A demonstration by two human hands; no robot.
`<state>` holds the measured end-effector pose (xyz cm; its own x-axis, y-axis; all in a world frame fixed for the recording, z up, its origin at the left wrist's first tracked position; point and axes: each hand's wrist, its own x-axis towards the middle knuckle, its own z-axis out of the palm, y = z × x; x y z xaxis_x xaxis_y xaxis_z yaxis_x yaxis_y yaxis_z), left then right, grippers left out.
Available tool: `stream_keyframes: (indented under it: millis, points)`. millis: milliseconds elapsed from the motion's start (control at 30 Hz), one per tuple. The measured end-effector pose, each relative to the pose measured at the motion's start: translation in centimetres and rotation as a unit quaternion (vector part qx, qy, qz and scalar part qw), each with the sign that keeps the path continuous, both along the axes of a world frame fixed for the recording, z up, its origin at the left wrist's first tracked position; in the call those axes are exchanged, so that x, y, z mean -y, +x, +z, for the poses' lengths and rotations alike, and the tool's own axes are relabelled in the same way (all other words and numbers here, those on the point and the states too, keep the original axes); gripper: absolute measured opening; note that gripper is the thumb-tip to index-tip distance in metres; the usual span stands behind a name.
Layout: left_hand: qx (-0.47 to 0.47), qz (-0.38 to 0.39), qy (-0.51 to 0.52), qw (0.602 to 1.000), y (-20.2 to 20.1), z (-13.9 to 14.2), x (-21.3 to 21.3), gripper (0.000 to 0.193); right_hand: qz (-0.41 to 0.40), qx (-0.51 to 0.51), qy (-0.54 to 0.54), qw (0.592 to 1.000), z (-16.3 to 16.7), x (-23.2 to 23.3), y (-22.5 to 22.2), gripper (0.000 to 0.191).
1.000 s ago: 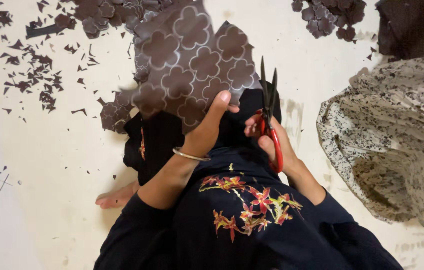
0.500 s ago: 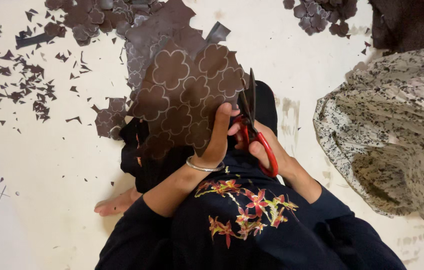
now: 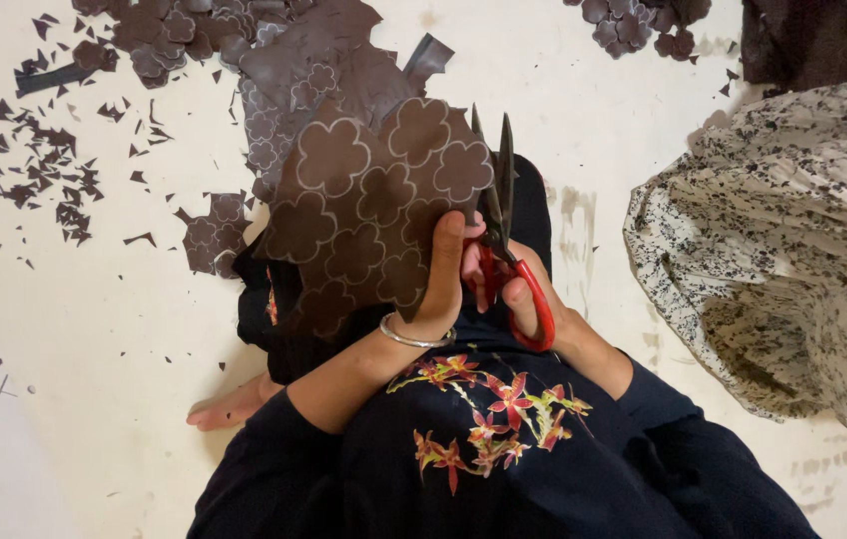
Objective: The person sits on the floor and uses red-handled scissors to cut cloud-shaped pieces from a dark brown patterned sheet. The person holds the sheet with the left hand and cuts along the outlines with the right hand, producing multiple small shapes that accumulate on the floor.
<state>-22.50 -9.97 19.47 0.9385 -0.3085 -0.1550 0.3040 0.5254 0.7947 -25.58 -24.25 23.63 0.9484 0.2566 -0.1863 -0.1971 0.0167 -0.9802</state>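
— Left hand (image 3: 440,274)?
— Raised at centre, fingers pointing far, thumb on the near face, clamped on the edge of the brown sheet (image 3: 368,210). Forearm bare, running near-left to a bent elbow, sleeve pushed up.
— Right hand (image 3: 508,289)?
— Just right of the left, nearly touching. Fingers curled through the red loops of the scissors (image 3: 503,225), blades parted. Wrist bent, forearm running near-right into a dark sleeve.

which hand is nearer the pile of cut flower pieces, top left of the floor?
Left. The left hand grips the brown sheet, whose far edge lies toward the pile. The right hand holds the scissors, further right.
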Motion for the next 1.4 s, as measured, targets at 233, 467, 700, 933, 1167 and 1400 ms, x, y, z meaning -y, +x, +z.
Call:
stream_keyframes:
  millis: [233, 467, 700, 933, 1167, 1400]
  points:
    - [-0.047, -0.031, -0.004, 0.998, -0.5, 0.2, 0.2, 0.050, -0.002, 0.006, 0.018, 1.000, -0.3, -0.2, -0.1, 0.096]
    - [-0.030, -0.019, 0.024, 0.999, -0.8, -0.1, 0.5, 0.049, -0.004, 0.015, 0.003, 1.000, 0.4, -0.3, -0.2, 0.093]
    - [0.085, 0.059, 0.113, 0.988, -0.2, 0.6, -0.3, 0.042, -0.004, 0.026, -0.030, 0.999, 1.0, -0.2, 0.0, 0.094]
    - [0.117, 0.052, 0.104, 0.986, 0.6, 1.7, -1.4, 0.039, 0.002, -0.007, -0.032, 0.999, 1.4, 0.6, -0.2, 0.094]
    - [0.145, 0.082, 0.107, 0.980, 1.3, 1.7, -1.8, 0.028, 0.004, -0.012, -0.013, 1.000, 0.9, 1.1, -0.1, 0.092]
    - [0.156, 0.064, 0.088, 0.982, 1.9, 2.2, -2.5, 0.025, -0.009, -0.016, -0.037, 0.999, 1.0, 1.5, -0.3, 0.093]
